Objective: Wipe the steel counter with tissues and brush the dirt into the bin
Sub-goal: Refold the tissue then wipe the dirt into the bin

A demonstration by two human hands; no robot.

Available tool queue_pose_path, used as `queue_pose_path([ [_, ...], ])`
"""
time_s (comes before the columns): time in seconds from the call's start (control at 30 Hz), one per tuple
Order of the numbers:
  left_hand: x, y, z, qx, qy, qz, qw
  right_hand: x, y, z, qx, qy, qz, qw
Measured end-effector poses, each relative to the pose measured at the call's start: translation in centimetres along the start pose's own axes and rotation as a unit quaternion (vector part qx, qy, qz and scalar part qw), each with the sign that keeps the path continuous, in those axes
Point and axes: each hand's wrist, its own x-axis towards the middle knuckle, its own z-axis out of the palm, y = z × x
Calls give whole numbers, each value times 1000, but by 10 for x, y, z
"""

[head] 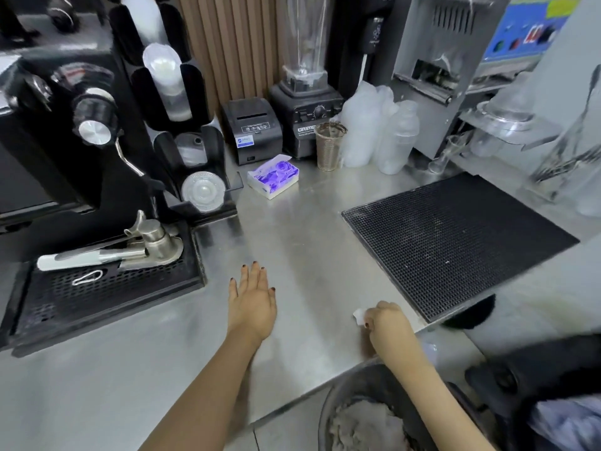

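Bin [325,408]: nearest, below the counter's front edge and under the right forearm. It is round, grey and dull, with crumpled pale paper inside.
Right hand [387,320]: clenched around a tissue, knuckles up, wrist bent, close to the counter's front edge and just above the bin.
Tissue [358,315]: a small, white, crumpled wad that sticks out on the left of the right fist and touches the steel.
Left hand [252,297]: released, palm down, fingers straight and close together, pointing away. It holds nothing and is well apart from the tissue, to its left.
Counter [309,229]: smooth brushed steel with a soft sheen. Both forearms reach out over it.
Mat [455,239]: black, rectangular and finely gridded, lying flat just beyond the right hand.
Drip tray [107,297]: black perforated grate to the left of the left hand, with a metal portafilter resting on it.
Tissue box [273,175]: white and purple, open on top, well beyond both hands.
Blender [305,102]: black base with a clear jar, against the back wall.
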Motion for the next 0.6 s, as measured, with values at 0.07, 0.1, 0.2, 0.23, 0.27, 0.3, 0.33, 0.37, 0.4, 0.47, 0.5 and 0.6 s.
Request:
queue_pose_path([
  [0.07, -5, 2, -3, -2, 10, 20, 1000, -1, -10, -6, -7, -9, 27, 1000],
  [0.1, -11, 3, -5, 2, 16, 41, 999, -6, -19, -10, -7, -25, 48, 999],
  [0.2, -38, 6, -2, -17, 34, 103, 994, -22, -46, -7, 15, -24, 50, 998],
  [0.23, -48, 6, 0, -34, 32, 119, 992, -29, -56, -7, 22, -74, 70, 995],
  [0.27, -58, 4, 1, -47, 27, 134, 990, -36, -67, -6, 35, -85, 74, 993],
  [0.3, -68, 2, 2, -55, 19, 146, 988, -45, -76, -7, 40, -84, 70, 993],
  [0.33, -76, -2, 3, -56, 11, 154, 987, -52, -82, -6, 40, -81, 72, 993],
  [0.37, -84, -6, 2, -52, 5, 158, 986, -57, -85, -9, 46, -75, 85, 992],
  [0.4, -91, -11, 2, -44, -1, 161, 986, -60, -86, -9, 55, -61, 105, 991],
  [0.47, -105, -21, 1, -21, -14, 166, 986, -61, -86, -10, 91, -54, 150, 983],
  [0.5, -110, -25, 1, -10, -18, 169, 985, -59, -87, -10, 98, -38, 159, 982],
  [0.6, -119, -32, 2, 6, -29, 171, 985, -53, -92, -17, 111, -76, 159, 978],
])
